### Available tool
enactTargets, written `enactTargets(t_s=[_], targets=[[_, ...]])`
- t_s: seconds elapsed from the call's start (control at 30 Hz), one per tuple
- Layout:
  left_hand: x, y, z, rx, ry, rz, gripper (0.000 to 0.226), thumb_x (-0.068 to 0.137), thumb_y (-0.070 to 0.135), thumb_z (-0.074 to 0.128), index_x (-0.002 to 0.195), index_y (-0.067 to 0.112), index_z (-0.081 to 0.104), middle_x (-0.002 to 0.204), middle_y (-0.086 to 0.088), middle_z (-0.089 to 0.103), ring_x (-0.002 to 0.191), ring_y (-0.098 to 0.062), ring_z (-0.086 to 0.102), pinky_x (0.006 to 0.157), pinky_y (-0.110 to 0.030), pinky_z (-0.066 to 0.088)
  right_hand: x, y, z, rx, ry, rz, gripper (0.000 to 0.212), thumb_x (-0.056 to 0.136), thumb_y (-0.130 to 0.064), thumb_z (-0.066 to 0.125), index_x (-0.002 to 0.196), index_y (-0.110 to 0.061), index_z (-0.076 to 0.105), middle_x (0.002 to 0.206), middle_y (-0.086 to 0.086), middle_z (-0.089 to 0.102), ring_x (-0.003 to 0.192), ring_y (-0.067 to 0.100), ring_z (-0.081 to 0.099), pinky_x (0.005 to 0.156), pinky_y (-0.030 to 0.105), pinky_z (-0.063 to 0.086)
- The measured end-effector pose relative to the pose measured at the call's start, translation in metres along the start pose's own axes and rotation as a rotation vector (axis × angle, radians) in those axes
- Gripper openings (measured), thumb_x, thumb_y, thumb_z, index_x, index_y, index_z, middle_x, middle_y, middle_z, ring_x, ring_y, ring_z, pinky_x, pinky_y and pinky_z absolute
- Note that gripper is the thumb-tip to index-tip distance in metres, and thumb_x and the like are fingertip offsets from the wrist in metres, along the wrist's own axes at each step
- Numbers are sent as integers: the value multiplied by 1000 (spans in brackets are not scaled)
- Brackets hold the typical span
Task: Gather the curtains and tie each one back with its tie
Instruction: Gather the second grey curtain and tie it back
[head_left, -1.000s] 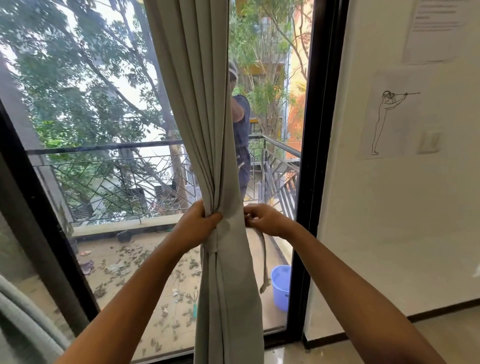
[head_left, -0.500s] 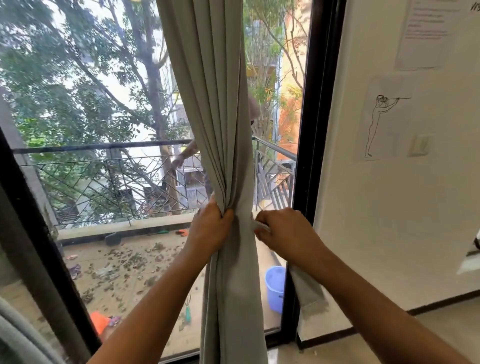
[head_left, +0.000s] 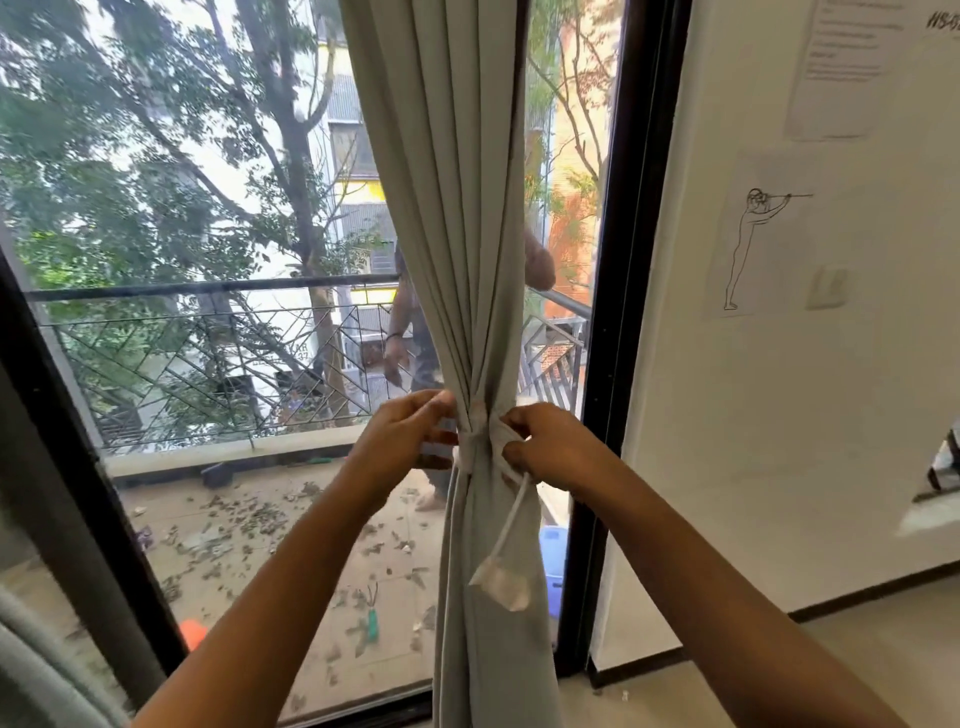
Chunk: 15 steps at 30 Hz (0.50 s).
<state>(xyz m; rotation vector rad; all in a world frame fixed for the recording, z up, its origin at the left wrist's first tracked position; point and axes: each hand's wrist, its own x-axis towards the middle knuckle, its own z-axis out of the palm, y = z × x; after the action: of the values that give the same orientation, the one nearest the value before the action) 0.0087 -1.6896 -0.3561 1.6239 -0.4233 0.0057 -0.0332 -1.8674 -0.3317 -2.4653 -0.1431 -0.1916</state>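
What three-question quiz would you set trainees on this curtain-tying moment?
1. True or false: the left hand and the right hand both hold the tie wrapped around the gathered curtain.
2. The tie's loose end hangs: A below the right hand; B over the railing; C on the floor.
3. What colour is the bucket outside?
Key: 1 true; 2 A; 3 blue.

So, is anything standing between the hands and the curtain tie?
Nothing visible. The left hand and right hand both hold the white fabric tie directly, where it wraps the gathered grey curtain.
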Motion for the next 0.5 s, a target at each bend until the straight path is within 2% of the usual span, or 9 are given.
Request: enactTargets(t_s=[0.07, 0.1, 0.17, 0.23, 0.3, 0.4, 0.5], targets=[[-2, -8, -6, -65, -50, 24, 35, 97, 4, 48, 105, 34, 67, 102, 3, 74, 91, -19, 72, 63, -24, 56, -2, 3, -4, 170, -76, 65, 24, 79, 1, 51, 98, 14, 58, 86, 31, 56, 71, 29, 58, 65, 41, 55], [-3, -13, -6, -77, -81, 59, 45, 93, -7, 47, 113, 32, 59, 107, 4, 73, 96, -17, 71, 66, -24, 56, -1, 3, -6, 209, -96, 95, 24, 80, 1, 51, 99, 14, 58, 80, 26, 54, 68, 26, 56, 60, 36, 53], [-7, -28, 1, -73, -152, 153, 58, 86, -21, 45, 115, 30, 45, 116, 9, 70, 109, -16, 67, 75, -27, 56, 2, 2, -7, 226, -93, 130, 22, 82, -4, 55, 96, 12, 61, 76, 16, 52, 66, 22, 52, 58, 30, 45], [-12, -41, 8, 23, -219, 287, 55, 84, -11, 53, 111, 35, 42, 127, 18, 63, 121, -12, 59, 85, -28, 54, 4, 1, -7, 263, -50, 144, 21, 81, -6, 56, 91, 11, 63, 76, 17, 54, 68, 23, 52, 62, 33, 42], [-14, -48, 9, 216, -260, 410, 48, 82, 14, 68, 110, 46, 44, 137, 25, 51, 129, -5, 50, 94, -26, 51, 5, 2, -6, 333, -34, 167, 19, 83, -7, 59, 90, 9, 65, 78, 19, 57, 71, 25, 54, 66, 36, 45], [-13, -58, 8, 485, -261, 562, 54, 77, 33, 75, 118, 45, 42, 157, 19, 25, 139, -4, 37, 103, -26, 45, 6, 5, -11, 498, -71, 198, 8, 85, -7, 62, 87, -1, 68, 78, 14, 61, 69, 21, 59, 68, 32, 52], [-15, -66, 16, 658, -94, 627, 57, 74, 41, 72, 121, 39, 40, 156, 18, 27, 124, -12, 57, 92, -34, 53, 8, 8, -15, 634, -114, 225, 11, 87, -6, 62, 94, 0, 68, 79, 10, 64, 65, 15, 61, 61, 22, 55]])
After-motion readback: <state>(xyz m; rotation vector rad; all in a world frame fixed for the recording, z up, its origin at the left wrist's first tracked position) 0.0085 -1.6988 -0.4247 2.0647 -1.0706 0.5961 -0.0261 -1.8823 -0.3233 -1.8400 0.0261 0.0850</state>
